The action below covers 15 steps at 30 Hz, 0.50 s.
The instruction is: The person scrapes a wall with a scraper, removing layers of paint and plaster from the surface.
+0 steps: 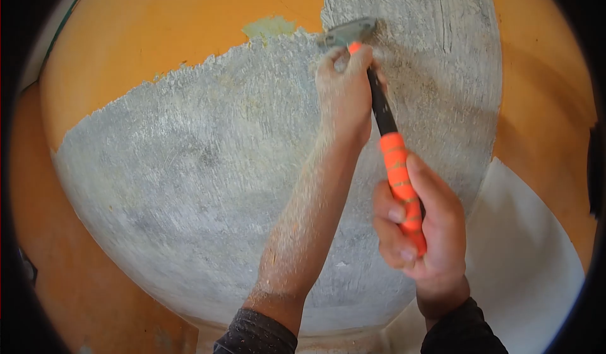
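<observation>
A long-handled scraper (397, 171) with a black shaft and an orange ribbed grip slants up across the wall. Its wide grey head (351, 32) lies against the scraped grey surface (246, 164), close to the ragged edge of the orange paint (170, 25). My left hand (347, 89) is wrapped round the shaft just below the head. Lower down, my right hand (426, 218) grips the orange handle. Pale dust and flakes cover my left hand and forearm.
Orange paint (536, 70) also borders the grey area on the right. A small pale green patch (270, 27) shows at the upper paint edge. A white surface (524, 246) lies at the lower right, and a pale ledge (341, 342) runs along the bottom.
</observation>
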Each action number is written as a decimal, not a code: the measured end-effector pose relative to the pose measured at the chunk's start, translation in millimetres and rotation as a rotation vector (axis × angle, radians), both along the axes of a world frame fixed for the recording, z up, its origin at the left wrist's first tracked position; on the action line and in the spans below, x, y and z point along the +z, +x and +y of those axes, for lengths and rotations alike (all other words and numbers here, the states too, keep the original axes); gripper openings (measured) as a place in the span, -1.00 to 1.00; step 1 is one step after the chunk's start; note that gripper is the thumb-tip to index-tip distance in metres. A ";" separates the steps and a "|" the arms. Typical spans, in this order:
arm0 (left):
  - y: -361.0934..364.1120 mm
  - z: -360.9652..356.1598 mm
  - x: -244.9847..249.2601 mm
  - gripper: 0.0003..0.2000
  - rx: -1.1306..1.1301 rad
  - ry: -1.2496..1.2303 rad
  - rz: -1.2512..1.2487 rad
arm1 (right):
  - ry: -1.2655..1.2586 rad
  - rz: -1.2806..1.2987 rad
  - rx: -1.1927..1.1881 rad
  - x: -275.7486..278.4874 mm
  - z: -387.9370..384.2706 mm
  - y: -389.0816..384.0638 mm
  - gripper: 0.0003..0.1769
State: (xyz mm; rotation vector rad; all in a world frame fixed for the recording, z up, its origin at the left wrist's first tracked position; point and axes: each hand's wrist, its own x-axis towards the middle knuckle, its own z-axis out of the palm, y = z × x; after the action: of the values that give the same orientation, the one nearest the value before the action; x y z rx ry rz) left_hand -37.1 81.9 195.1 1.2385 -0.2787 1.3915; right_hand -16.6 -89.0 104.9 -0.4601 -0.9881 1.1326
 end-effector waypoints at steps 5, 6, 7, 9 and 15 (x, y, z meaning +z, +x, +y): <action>5.0 1.1 22.4 -0.84 0.034 -0.004 -0.060 | 0.024 0.062 0.081 22.5 15.6 8.0 -0.67; 7.6 3.7 35.1 -0.73 0.001 0.011 -0.127 | 0.018 0.059 0.081 28.2 17.4 10.6 -0.67; 10.5 3.9 37.5 -0.75 -0.065 0.004 -0.154 | 0.021 0.064 0.127 31.0 17.3 13.2 -0.69; 3.0 4.8 20.0 -0.76 -0.050 0.006 -0.083 | 0.011 0.054 0.048 23.8 11.5 3.6 -0.71; -4.1 1.7 -7.5 -0.69 0.016 -0.004 0.008 | 0.044 0.025 0.058 -2.1 8.2 -5.3 -0.67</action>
State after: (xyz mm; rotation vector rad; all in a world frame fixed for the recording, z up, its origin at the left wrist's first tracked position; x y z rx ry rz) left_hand -41.2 83.6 187.6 1.2448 -0.2606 1.4002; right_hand -21.9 -80.8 102.7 -0.3832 -1.0075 1.1634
